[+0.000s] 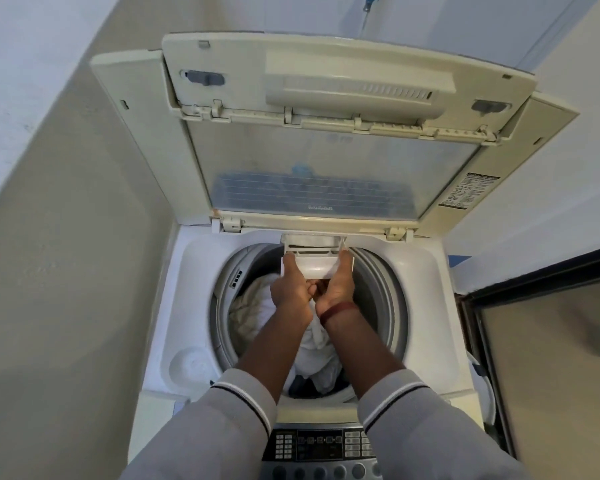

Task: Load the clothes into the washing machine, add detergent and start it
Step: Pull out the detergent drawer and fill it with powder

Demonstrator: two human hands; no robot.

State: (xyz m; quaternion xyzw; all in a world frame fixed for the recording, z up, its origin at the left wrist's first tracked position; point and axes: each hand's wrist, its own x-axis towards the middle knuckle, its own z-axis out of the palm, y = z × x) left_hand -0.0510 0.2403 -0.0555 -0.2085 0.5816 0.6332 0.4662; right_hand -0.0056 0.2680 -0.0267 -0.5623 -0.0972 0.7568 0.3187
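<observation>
A top-loading washing machine (pixel 426 271) stands below me with its folding lid (pixel 312 168) raised at the back. White and beige clothes (pixel 253 306) and a dark piece lie in the drum. At the drum's far rim a white detergent drawer (pixel 317 261) sticks out. My left hand (pixel 290 285) grips its left side and my right hand (pixel 338 284) grips its right side, thumbs along the edges. A dark red band circles my right wrist.
The control panel (pixel 321 448) with buttons and dials lies at the near edge between my grey sleeves. A beige wall runs on the left. A dark-framed door or panel (pixel 548 358) stands on the right. A round recess (pixel 191 365) sits in the machine's left front corner.
</observation>
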